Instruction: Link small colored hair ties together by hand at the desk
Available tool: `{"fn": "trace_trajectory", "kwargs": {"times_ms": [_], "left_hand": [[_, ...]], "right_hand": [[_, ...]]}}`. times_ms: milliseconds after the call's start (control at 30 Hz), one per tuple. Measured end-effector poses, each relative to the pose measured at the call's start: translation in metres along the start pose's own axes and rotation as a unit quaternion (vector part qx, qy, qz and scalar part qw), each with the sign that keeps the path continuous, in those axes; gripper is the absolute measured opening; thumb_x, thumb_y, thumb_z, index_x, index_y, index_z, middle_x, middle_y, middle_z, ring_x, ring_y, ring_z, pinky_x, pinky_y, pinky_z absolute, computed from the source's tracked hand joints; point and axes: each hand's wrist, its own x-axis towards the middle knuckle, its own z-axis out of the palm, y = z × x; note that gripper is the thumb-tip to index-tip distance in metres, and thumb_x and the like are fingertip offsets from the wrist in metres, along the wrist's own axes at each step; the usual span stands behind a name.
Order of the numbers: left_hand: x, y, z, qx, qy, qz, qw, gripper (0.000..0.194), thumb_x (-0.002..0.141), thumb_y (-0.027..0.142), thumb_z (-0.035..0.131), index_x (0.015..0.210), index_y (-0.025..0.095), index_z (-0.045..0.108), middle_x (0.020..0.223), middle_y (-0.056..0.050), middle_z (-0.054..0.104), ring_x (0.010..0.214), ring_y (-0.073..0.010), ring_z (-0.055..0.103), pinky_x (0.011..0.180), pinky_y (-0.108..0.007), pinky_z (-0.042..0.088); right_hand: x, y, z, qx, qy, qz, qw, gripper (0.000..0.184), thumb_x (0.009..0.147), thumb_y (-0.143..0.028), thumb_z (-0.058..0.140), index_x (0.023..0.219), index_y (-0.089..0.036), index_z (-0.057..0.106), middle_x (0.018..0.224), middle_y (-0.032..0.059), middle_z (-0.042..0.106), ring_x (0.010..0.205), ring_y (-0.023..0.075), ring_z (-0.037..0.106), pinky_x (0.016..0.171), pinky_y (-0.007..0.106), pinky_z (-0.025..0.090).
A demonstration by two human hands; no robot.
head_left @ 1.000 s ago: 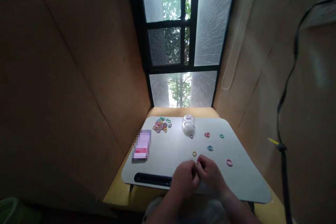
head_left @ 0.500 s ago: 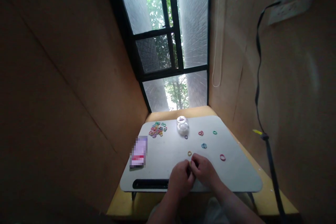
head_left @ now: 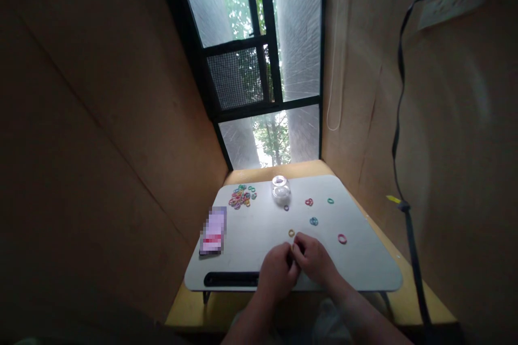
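My left hand (head_left: pixel 279 269) and my right hand (head_left: pixel 313 260) meet above the near part of the white lap table (head_left: pixel 251 248). Both are closed, fingertips pinched together, and whatever small thing they hold is hidden by the fingers. Just beyond the fingertips lies a yellow ring-shaped band (head_left: pixel 291 233). Farther right are a blue cluster of bands (head_left: pixel 313 221), a red cluster (head_left: pixel 309 202), a green band (head_left: pixel 331 201) and a pink band (head_left: pixel 342 239). A purple band (head_left: pixel 286 207) rests beside a clear round jar (head_left: pixel 281 191).
A pile of colourful bands (head_left: pixel 242 198) sits at the table's far left. Below it lies a blurred-out phone (head_left: pixel 213 230). A black slot (head_left: pixel 230 279) runs along the near edge. At right, a black cable (head_left: pixel 399 118) hangs from a wall outlet (head_left: pixel 449 4). A window (head_left: pixel 267 135) stands behind.
The head view has turned, shifting the table and window leftward and tilting the window. My hands stay pinched together near the yellow band, with only slight finger movement.
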Motion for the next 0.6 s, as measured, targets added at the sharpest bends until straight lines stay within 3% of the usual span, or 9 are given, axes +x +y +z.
{"fn": "trace_trajectory", "kwargs": {"times_ms": [600], "left_hand": [[-0.0018,-0.0001,-0.0042,-0.01,-0.005,-0.004,1.0,0.009,0.085,0.025,0.049,0.077,0.019,0.052,0.075,-0.002,0.058,0.068,-0.0148,0.049,0.062,-0.027,0.03]], "right_hand": [[-0.0005,-0.0028,-0.0015,0.0,-0.017,0.007,1.0,0.019,0.085,-0.026,0.044,0.067,-0.021,0.047,0.063,-0.0017,0.055,0.06,0.0132,0.05,0.057,0.023,0.034]]}}
